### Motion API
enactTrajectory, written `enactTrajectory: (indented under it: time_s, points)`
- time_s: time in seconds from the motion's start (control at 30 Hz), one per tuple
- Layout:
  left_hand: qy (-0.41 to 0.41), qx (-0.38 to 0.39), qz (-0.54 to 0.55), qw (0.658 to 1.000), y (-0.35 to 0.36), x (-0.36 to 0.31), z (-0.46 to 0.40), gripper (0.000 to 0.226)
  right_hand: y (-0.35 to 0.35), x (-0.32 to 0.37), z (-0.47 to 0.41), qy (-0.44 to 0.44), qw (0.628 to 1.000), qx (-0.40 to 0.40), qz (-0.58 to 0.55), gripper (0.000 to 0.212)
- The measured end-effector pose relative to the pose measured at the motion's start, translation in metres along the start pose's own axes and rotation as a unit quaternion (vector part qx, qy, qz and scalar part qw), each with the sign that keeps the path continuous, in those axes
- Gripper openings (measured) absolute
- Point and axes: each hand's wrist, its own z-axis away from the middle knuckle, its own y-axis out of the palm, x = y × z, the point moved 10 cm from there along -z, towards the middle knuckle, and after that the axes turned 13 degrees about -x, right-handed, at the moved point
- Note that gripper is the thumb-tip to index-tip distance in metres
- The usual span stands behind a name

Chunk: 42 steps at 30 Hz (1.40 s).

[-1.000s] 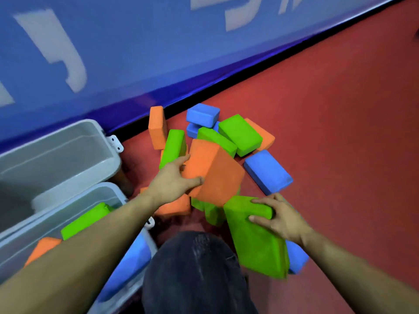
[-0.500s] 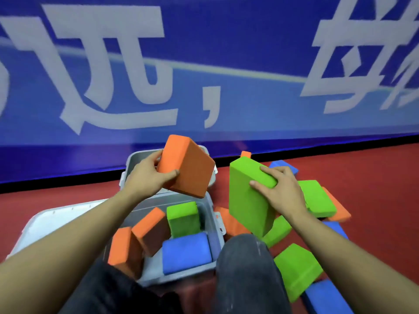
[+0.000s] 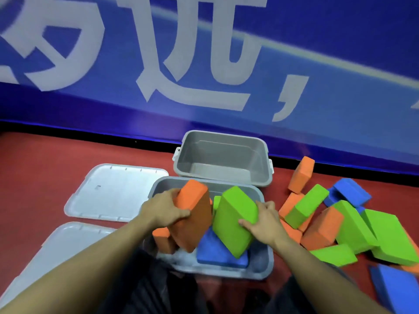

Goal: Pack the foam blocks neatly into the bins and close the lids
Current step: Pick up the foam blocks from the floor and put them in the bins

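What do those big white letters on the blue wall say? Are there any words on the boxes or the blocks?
"远" on the blue banner, large and white, followed by a white comma ","
One more white character at the banner's left edge is cut off, so it cannot be read.
The near bin, the far bin, the lids and the foam blocks show no readable text.

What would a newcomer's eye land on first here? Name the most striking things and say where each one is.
The two big foam blocks at the centre stand out: the left hand holds an orange block and the right hand a green block, both tilted over the near grey bin. Behind it sits an empty grey bin against the blue banner. A jumble of loose blocks lies on the red floor to the right.
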Motion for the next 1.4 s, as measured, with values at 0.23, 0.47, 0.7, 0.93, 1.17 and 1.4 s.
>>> enactTrajectory:
  time_s: [0.23, 0.47, 0.7, 0.93, 1.17, 1.4]
  points:
    - [-0.024, 0.056, -0.075, 0.995, 0.062, 0.030, -0.022, 0.096, 0.065, -0.016, 0.001, 0.048, 0.998, 0.037, -0.008, 0.092]
    - [-0.057, 0.076, -0.098, 0.991, 0.123, 0.048, -0.030, 0.093, 0.089, -0.014, -0.006, 0.060, 0.997, 0.038, 0.006, 0.088]
    - [-0.066, 0.179, -0.096, 0.977, 0.188, 0.077, -0.027, 0.080, 0.105, -0.013, -0.008, 0.075, 0.996, 0.041, 0.007, 0.081]
    - [-0.078, 0.188, -0.132, 0.970, 0.202, 0.093, -0.033, 0.091, 0.127, -0.026, -0.007, 0.103, 0.990, 0.088, 0.035, 0.076]
    - [-0.061, 0.106, -0.033, 0.992, 0.180, 0.044, -0.053, 0.077, 0.133, -0.025, -0.006, 0.087, 0.988, 0.109, 0.064, 0.063]
    - [0.017, 0.055, 0.043, 0.997, 0.152, -0.033, -0.063, 0.088, 0.106, -0.024, -0.005, 0.074, 0.994, 0.072, 0.037, 0.066]
